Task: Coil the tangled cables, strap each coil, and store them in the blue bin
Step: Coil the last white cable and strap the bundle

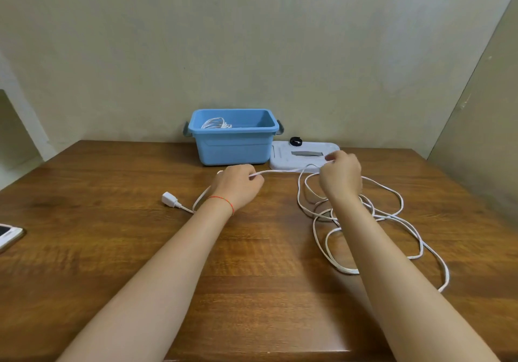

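Note:
A long white cable (403,207) lies in loose tangled loops on the right of the wooden table. Its white plug end (169,199) rests on the left. My left hand (238,183) grips the cable a short way from the plug. My right hand (340,175) pinches the same cable further along, and a straight stretch runs between the two hands. The blue bin (234,147) stands at the back against the wall, with a coiled white cable (215,123) inside it. A black strap (295,141) lies on the bin's white lid (288,157).
The white lid lies flat to the right of the bin. A phone (8,235) sits at the table's left edge. A wall runs behind the table (140,249) and a panel stands on the right.

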